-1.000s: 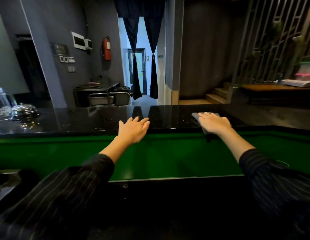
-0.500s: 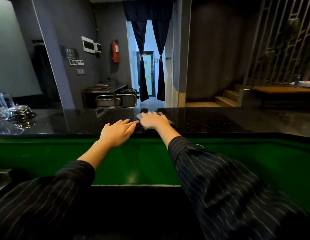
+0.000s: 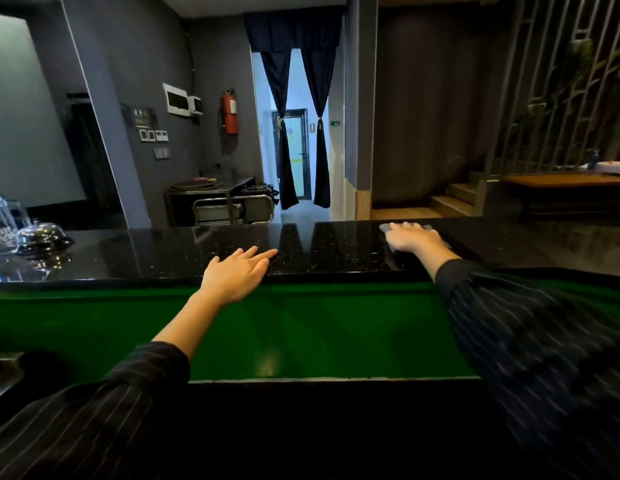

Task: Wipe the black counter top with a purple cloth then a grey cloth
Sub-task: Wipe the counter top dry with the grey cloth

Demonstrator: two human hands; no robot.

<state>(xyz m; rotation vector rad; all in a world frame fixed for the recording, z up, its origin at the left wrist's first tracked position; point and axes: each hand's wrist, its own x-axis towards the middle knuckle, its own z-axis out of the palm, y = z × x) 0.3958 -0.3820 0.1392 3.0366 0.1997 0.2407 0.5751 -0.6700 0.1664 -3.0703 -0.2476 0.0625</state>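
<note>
The black speckled counter top [image 3: 319,251] runs across the view above a green front panel. My right hand [image 3: 410,239] lies flat on a grey cloth [image 3: 386,227] near the counter's far edge, right of centre; only the cloth's edges show around the fingers. My left hand [image 3: 237,273] rests palm down on the counter's near edge, fingers straight and together, holding nothing. No purple cloth is in view.
A glass jar [image 3: 2,226] and a domed glass lid [image 3: 42,233] stand at the counter's left end. Beyond the counter are a metal trolley [image 3: 232,209], a curtained doorway [image 3: 294,133] and wooden steps [image 3: 453,199] on the right.
My right hand has slid the grey cloth from beside my left hand to the right along the counter. My left hand stays on the near edge.
</note>
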